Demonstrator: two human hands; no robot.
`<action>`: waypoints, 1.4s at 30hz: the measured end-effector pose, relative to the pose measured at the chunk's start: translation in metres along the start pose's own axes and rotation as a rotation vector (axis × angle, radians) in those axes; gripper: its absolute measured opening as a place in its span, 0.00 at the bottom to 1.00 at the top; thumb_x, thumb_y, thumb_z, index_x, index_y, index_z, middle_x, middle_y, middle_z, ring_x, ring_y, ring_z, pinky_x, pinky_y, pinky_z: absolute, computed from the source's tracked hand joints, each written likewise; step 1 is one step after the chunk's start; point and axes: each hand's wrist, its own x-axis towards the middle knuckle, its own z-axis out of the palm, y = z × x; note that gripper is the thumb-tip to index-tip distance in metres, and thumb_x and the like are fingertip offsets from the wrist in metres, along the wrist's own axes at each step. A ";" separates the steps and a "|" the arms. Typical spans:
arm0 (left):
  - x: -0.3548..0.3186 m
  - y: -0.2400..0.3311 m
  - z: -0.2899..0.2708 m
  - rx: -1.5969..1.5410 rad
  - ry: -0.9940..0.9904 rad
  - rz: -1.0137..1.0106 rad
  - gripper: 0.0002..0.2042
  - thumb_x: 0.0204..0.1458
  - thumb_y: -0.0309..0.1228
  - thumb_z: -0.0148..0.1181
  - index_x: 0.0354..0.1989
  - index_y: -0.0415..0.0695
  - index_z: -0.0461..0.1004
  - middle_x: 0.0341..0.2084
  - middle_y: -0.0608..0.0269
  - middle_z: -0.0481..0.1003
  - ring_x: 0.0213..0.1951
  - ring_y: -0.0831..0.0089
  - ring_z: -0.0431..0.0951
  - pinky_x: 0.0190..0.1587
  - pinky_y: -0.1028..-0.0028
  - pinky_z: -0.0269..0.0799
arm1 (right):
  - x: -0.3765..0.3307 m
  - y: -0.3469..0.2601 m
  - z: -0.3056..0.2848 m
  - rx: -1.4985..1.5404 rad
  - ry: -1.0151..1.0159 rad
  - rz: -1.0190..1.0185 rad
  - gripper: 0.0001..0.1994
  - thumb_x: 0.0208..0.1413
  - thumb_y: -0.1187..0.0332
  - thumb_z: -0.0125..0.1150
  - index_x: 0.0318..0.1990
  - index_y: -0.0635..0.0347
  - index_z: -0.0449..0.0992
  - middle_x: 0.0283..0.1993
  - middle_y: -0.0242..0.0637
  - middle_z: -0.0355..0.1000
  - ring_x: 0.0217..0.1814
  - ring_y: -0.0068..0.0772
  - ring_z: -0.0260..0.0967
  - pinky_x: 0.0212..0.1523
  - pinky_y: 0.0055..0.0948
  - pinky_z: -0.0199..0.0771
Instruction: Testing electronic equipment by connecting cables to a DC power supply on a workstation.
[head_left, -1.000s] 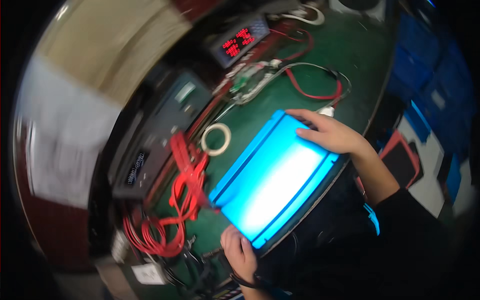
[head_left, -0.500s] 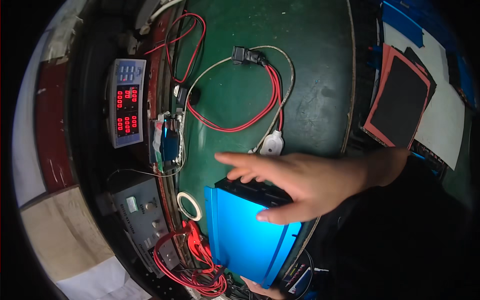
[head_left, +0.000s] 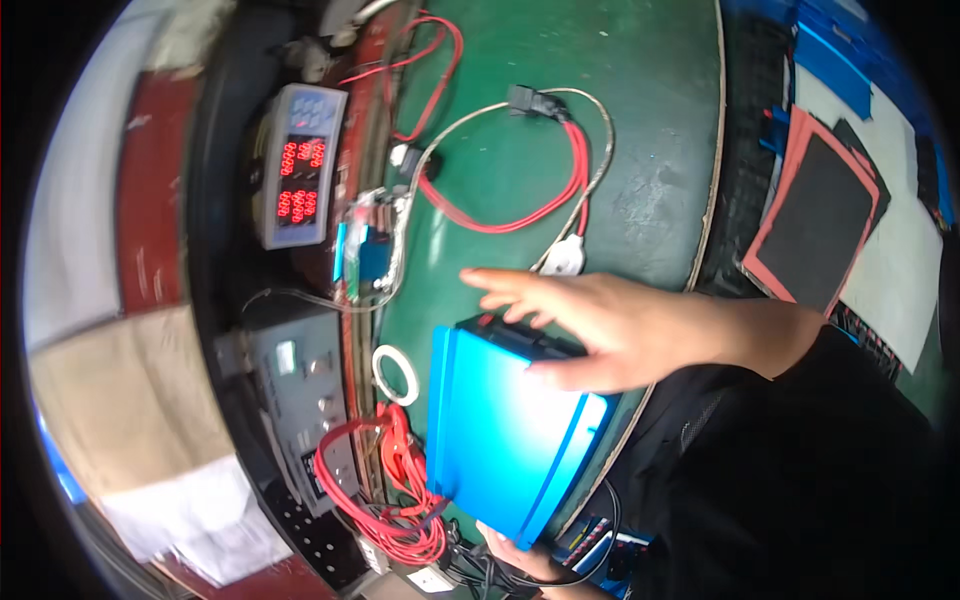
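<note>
Right hand flat on blue case; left hand grips lower edge.

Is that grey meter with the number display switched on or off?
On. The grey meter at the back of the green bench shows rows of glowing red digits.

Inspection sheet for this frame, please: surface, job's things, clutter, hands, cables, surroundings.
Surface: green bench top, scuffed.
Job's things: blue metal case, lying flat at the near edge.
Clutter: white tape ring beside the case.
Hands: right hand spread on the case's far end; left hand under its near corner.
Cables: red and white lead loop; red wire bundle.
Surroundings: meter with red digits; grey instrument box; red-edged black pad.
</note>
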 end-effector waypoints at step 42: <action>-0.015 -0.032 -0.026 -0.391 0.242 0.149 0.05 0.56 0.28 0.52 0.32 0.41 0.73 0.36 0.52 0.76 0.50 0.51 0.74 0.51 0.56 0.64 | -0.124 -0.023 0.240 -1.218 -1.155 -0.221 0.15 0.59 0.52 0.61 0.31 0.55 0.75 0.23 0.39 0.70 0.24 0.44 0.74 0.26 0.39 0.73</action>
